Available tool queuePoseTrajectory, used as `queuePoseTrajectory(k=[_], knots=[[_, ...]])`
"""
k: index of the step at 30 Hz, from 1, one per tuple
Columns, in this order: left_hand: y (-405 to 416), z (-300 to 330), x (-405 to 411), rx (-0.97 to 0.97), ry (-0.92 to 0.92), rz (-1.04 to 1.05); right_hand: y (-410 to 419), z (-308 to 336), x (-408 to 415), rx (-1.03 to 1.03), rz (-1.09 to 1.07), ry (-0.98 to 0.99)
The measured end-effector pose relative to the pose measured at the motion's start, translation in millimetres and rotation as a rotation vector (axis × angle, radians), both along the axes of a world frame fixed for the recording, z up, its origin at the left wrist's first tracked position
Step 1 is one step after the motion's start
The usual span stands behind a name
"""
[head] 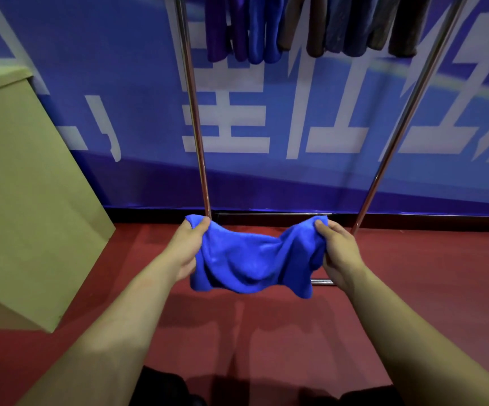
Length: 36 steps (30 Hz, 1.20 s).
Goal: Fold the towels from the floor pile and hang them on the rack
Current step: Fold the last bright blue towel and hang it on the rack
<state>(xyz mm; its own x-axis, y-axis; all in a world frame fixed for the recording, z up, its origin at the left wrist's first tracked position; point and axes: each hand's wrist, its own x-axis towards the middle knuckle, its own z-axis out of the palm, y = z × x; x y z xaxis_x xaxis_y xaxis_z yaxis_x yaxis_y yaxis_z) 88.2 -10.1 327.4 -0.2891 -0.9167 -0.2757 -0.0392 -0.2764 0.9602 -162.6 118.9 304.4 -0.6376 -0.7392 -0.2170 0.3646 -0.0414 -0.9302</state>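
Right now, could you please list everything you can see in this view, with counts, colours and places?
towel: one, bright blue, held slack between both hands above the floor
hanging towels: several, blue, purple and brown, on the rack at top
rack: one, shiny metal, against the wall
box: one, tan cardboard, left
floor: dark red
wall banner: blue with white characters
hands: left and right, each gripping a towel end

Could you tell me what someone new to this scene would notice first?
A bright blue towel sags in mid-frame above the red floor, its two ends gripped by the left hand and the right hand. Behind it rises a metal rack, with folded towels hanging along the top edge.
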Motion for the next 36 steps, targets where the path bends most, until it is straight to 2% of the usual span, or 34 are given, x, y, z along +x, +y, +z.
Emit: queuePoseTrajectory(k=[3, 7, 9, 14, 17, 22, 25, 33, 36], knots=[[-7, -13, 11, -0.177, -0.25, -0.062, 4, 4, -11, 0.026, -0.032, 0.033], [-11, -14, 20, -0.237, -0.38, -0.007, 9, 2, -25, 0.081, -0.085, 0.17], [-15, -15, 22, -0.215, -0.344, 0.057, 11, 3, -29, 0.073, -0.099, 0.159], [-17, -9, 22, 0.01, 0.006, 0.175, 13, 8, -31, 0.024, -0.155, 0.043], [-15, -4, 20, 0.013, 0.122, 0.231, 15, 13, -30, 0.002, -0.135, -0.002], [-16, -2, 27, -0.105, 0.11, 0.253, 18, 19, -32, -0.027, -0.085, -0.021], [-18, -3, 30, -0.188, 0.071, 0.243, 21, 24, -34, -0.017, -0.022, 0.047], [-14, 3, 30, -0.326, 0.027, 0.325, 24, 27, -33, -0.032, -0.141, 0.227], [-11, 5, 29, -0.351, 0.035, 0.354, 25, 27, -32, -0.044, -0.142, 0.2]])
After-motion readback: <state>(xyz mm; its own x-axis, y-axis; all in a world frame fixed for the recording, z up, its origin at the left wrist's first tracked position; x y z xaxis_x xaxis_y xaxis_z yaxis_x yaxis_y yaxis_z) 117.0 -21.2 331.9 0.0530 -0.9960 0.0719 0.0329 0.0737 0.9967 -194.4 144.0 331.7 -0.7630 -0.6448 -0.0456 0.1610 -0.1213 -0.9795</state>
